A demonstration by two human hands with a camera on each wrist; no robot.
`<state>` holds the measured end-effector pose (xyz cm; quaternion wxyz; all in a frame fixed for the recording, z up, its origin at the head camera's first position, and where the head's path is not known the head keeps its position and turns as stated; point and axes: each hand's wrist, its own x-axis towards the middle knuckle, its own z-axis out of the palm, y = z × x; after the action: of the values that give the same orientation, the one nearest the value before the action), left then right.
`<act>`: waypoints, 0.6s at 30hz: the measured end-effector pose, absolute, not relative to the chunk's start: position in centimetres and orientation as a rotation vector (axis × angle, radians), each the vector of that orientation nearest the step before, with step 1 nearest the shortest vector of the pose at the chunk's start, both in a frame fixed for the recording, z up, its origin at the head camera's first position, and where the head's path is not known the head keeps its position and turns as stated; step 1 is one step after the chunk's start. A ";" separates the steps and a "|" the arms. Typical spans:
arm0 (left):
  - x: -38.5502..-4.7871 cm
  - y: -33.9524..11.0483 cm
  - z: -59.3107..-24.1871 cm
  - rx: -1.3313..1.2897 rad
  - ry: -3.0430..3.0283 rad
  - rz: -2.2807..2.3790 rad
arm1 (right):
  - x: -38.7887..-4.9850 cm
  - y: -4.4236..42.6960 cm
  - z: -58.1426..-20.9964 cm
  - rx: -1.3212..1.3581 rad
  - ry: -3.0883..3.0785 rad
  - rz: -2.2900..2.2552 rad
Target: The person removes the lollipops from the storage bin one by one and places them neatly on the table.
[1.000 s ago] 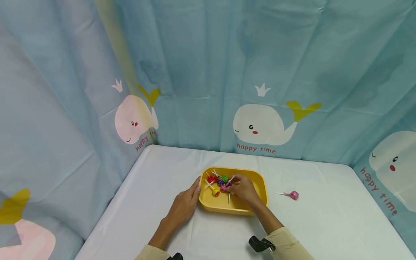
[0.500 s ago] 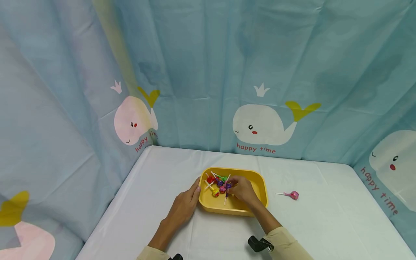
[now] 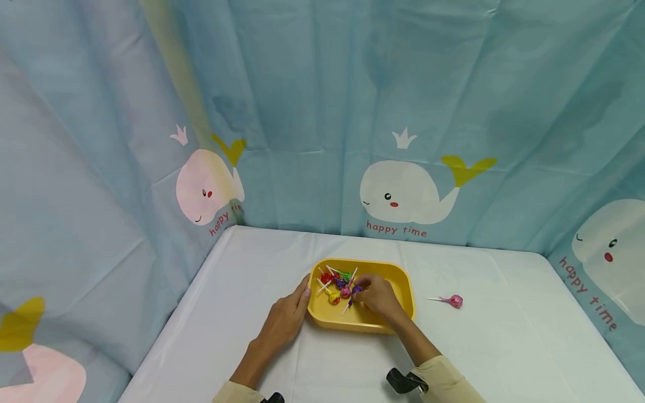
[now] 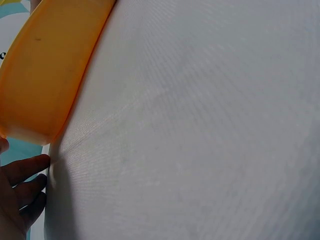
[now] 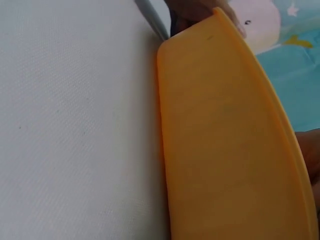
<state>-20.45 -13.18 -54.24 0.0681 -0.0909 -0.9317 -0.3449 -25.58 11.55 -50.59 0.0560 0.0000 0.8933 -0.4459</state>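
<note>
The unclenched left hand [image 3: 286,316] rests against the yellow tray [image 3: 347,325], apparently steadying it, while the right hand [image 3: 375,295] pinches a purple lollipop [image 3: 356,289].

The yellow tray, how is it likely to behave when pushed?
The tray should hold its shape, as its walls look like plastic. Low and wide, it probably slides rather than tips. Its lollipops may roll, having round heads.

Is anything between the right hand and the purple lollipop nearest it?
Nothing visible: in the head view the right hand is inside the yellow tray, pinching the purple lollipop. A pink lollipop lies beside it, not between.
</note>
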 end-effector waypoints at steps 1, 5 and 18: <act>-20.5 -13.2 -54.3 -0.273 -2.807 -1.037 | -25.5 11.6 -50.5 0.001 2.715 -1.360; -20.5 -13.2 -54.3 -0.267 -2.807 -1.036 | -25.1 11.9 -50.2 -0.001 2.731 -1.380; -20.4 -13.2 -54.3 -0.263 -2.796 -1.041 | -24.0 13.4 -49.5 -0.001 2.661 -1.536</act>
<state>-20.41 -13.20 -54.29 0.0733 -0.0874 -0.9311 -0.3465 -23.96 13.39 -49.55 0.0344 -0.0004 0.8657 -0.4994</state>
